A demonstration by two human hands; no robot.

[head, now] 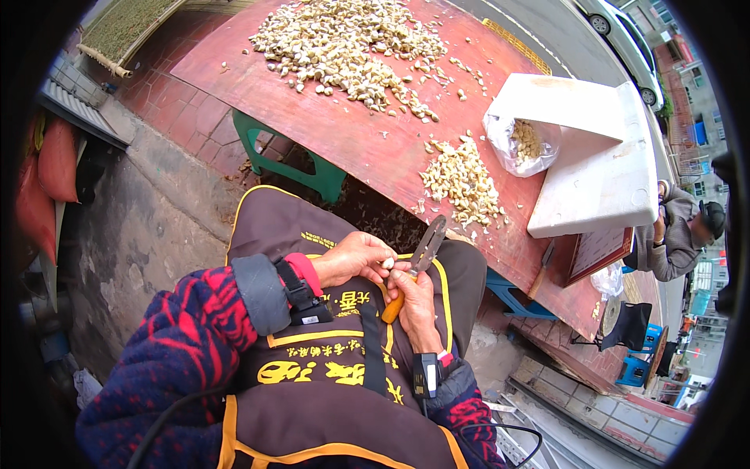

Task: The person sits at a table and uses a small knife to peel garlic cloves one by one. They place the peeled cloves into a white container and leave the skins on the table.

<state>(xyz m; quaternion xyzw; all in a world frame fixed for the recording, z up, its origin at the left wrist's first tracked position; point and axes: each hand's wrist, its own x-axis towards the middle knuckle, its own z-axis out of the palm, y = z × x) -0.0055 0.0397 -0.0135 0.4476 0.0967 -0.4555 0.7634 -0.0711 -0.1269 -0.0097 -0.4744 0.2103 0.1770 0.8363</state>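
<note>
Above the apron on my lap, my left hand (358, 258) pinches a small pale garlic clove (387, 263) between its fingertips. My right hand (415, 299) is closed around the orange wooden handle (393, 308) of a knife, whose dark, worn blade (429, 243) points up towards the table. The fingertips of both hands nearly meet. On the red table (363, 138) in front of me lies a small pile of pale peeled garlic cloves (462, 180). A much larger heap of garlic cloves (345, 50) spreads over the far part of the table.
A clear plastic bag (521, 146) with cloves stands against a white foam box (597, 170). A second knife (542, 269) lies near the table's edge. Green (287, 161) and blue (518, 299) plastic stools are under the table. A person (674, 234) in grey sits beyond the box.
</note>
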